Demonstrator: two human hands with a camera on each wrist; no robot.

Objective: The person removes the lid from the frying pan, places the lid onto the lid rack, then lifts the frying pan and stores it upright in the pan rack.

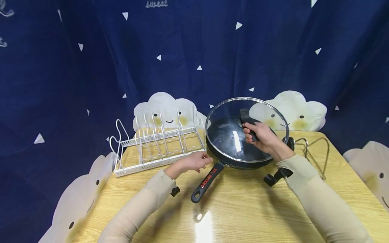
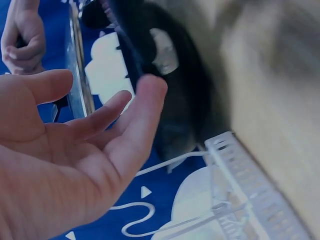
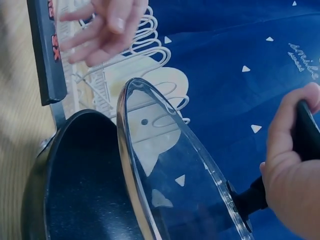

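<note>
Head view shows the fingers of the right hand [image 1: 260, 136] curled firmly round the black lid handle [image 1: 244, 114], with the glass lid [image 1: 228, 135] tilted before them, raised over the dark pan [image 3: 90, 175]. The left hand [image 1: 194, 162] grasps nothing, its fingers loosely bent, near the pan handle [image 1: 208, 182] to their right. Left of those fingers stands a white wire rack [image 1: 158, 162]; right of the lid-holding fingers, a metal wire stand [image 1: 327, 152]. Beneath them spreads the wooden worktop [image 1: 243, 202]; beyond hangs a navy curtain [image 1: 188, 40].
</note>
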